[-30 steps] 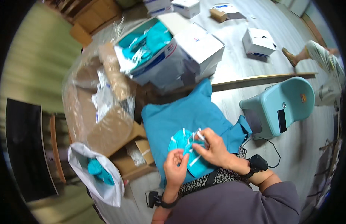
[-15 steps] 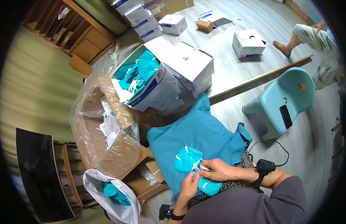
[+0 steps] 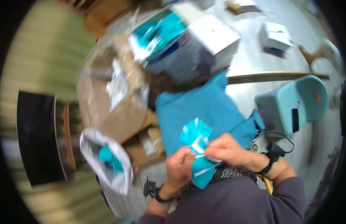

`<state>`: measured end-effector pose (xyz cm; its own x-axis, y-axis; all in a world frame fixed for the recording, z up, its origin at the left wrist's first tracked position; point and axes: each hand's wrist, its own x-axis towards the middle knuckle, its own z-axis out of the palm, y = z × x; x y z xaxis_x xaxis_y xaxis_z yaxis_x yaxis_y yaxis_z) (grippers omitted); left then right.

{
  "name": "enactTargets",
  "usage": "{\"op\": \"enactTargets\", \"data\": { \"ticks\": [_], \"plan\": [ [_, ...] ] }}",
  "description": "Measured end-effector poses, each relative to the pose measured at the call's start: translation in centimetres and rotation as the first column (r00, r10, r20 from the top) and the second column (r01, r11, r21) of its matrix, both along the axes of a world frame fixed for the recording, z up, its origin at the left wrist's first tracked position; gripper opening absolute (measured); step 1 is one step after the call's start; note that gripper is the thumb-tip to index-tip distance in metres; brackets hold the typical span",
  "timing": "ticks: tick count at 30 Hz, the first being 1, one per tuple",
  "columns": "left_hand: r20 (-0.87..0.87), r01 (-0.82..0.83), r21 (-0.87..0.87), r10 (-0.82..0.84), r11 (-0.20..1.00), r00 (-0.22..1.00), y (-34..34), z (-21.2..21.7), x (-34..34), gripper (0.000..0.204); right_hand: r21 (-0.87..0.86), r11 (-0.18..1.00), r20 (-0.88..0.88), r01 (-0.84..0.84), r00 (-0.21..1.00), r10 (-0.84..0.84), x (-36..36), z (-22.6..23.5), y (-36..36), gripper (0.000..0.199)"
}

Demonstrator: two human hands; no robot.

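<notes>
Over my lap, my left hand (image 3: 179, 166) is closed, its fingertips pinching white elastic straps (image 3: 200, 146). Opposite it, my right hand (image 3: 226, 149) also has closed fingers, pulling on the straps from the other side. Two teal folded face masks hang with these straps: an upper mask (image 3: 195, 131) lies beyond my hands, and a lower mask (image 3: 203, 173) sits between my wrists. Under them a blue cloth (image 3: 199, 106) covers my lap. Motion blur hides exactly how the straps cross or whether they are knotted.
Ahead stands an open white carton (image 3: 188, 59) heaped with teal masks. A plastic-lined cardboard box (image 3: 120, 123) is at left, with a white bag (image 3: 124, 183) holding teal pieces nearer me. At right is a light-blue stool (image 3: 281, 100) bearing a black phone (image 3: 295, 121); another person's leg (image 3: 317, 54) shows beyond.
My hands have drawn a little apart, stretching the white straps between them. The whole view has shifted and turned, so the boxes now appear higher.
</notes>
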<state>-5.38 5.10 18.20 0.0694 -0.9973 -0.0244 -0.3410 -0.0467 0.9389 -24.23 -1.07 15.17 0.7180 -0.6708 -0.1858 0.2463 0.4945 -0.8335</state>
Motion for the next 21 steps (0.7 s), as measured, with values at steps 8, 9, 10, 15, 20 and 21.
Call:
{"op": "enactTargets", "data": {
  "ticks": [8, 9, 10, 15, 20, 21],
  "plan": [
    [-0.279, 0.116, 0.124, -0.078, 0.985, 0.957, 0.6, 2.4, 1.3, 0.028, 0.293, 0.956, 0.11, 0.005, 0.993, -0.039, -1.7, 1.6, 2.0, 0.043],
    [-0.266, 0.112, 0.139, -0.072, 0.984, 0.961, 0.7, 2.3, 1.3, 0.028, 0.302, 0.953, 0.11, -0.012, 0.994, -0.022, -1.9, 1.5, 2.1, 0.043],
    [-0.252, 0.11, 0.152, -0.069, 0.982, 0.965, 0.9, 2.1, 1.4, 0.028, 0.309, 0.951, 0.111, -0.026, 0.994, -0.009, -2.0, 1.3, 2.1, 0.044],
    [-0.241, 0.055, 0.187, -0.009, 0.981, 0.971, 1.2, 1.1, 0.9, 0.029, 0.337, 0.941, 0.096, 0.006, 0.995, -0.04, -2.0, 0.7, 2.4, 0.044],
    [-0.194, 0.038, 0.198, 0.001, 0.979, 0.981, 1.2, 0.9, 0.5, 0.033, 0.307, 0.946, 0.086, 0.108, 0.986, -0.141, -2.5, 0.3, 3.3, 0.046],
    [-0.203, -0.038, 0.203, 0.08, 0.978, 0.976, 1.0, 0.7, 1.1, 0.033, 0.301, 0.944, 0.079, 0.137, 0.983, -0.168, -2.7, 0.3, 3.3, 0.047]
  ]
}}
